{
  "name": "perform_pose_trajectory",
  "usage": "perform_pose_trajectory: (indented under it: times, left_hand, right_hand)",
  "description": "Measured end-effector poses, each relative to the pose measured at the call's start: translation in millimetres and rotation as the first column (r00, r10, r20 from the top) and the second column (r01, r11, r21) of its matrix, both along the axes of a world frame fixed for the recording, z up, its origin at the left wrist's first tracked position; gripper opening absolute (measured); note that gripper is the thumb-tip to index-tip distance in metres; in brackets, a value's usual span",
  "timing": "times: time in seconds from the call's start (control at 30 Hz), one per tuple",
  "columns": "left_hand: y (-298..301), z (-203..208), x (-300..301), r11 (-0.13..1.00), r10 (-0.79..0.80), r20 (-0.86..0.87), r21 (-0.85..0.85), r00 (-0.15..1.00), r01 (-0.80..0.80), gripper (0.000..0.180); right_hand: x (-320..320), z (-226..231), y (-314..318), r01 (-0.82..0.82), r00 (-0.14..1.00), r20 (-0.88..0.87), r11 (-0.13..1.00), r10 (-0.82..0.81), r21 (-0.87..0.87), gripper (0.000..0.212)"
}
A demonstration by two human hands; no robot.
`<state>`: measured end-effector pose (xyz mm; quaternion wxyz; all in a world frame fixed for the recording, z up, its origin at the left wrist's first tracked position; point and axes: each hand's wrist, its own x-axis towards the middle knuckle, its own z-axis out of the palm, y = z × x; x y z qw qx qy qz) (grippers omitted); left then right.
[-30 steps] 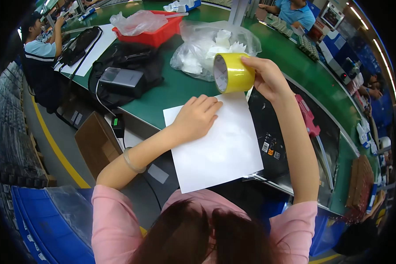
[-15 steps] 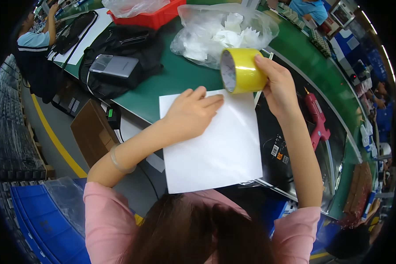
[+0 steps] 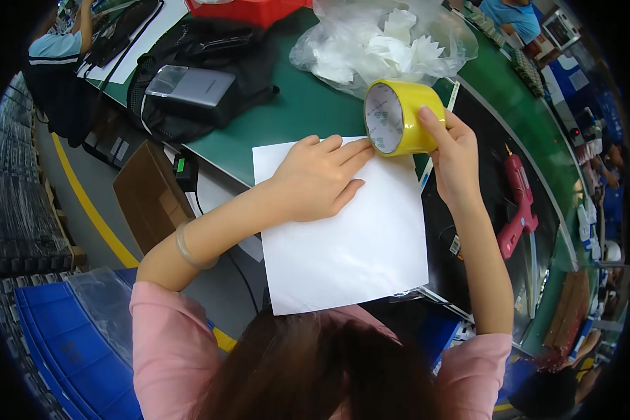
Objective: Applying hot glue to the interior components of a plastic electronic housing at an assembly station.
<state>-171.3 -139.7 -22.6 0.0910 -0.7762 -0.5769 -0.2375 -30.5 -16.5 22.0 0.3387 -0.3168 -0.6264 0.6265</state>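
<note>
In the head view, your left hand [image 3: 318, 178] lies flat, fingers spread, on white paper [image 3: 346, 245] over the green desk [image 3: 238, 150] — apparently steadying it — while your right hand [image 3: 458, 157] clasps a yellow tape roll [image 3: 409, 119] at the sheet's top edge.

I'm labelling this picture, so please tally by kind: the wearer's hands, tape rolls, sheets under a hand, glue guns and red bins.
Hands: 2 (left hand, right hand)
Tape roll: 1
Sheet: 1
Glue gun: 1
Red bin: 1
Total: 6
</note>
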Motion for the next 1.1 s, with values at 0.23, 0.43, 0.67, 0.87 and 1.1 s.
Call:
perform_pose_trajectory:
  times: [0.23,0.43,0.67,0.87,1.1]
  left_hand:
    - [1,-4,-1,1.0,0.004,-0.007,-0.003,1.0,-0.004,0.034]
    - [0,-5,-1,1.0,-0.006,-0.023,0.03,1.0,0.006,0.034]
    - [-1,1,-2,0.997,-0.01,-0.044,-0.073,0.999,0.007,0.04]
    - [6,3,-3,0.996,-0.05,-0.044,-0.071,0.998,0.046,0.044]
    - [6,9,1,0.975,0.004,-0.077,-0.22,0.997,-0.021,0.036]
  right_hand:
    - [-2,16,-27,-0.056,0.983,0.185,0.968,0.01,0.244,0.032]
    - [-4,34,-15,-0.072,0.993,0.096,0.996,0.066,0.058,0.035]
    - [-26,63,2,-0.034,0.993,0.111,0.998,0.027,0.059,0.04]
    - [-25,72,2,-0.156,0.972,0.199,0.979,0.127,0.133,0.043]
    - [2,78,-6,-0.264,0.934,0.276,0.96,0.229,0.098,0.037]
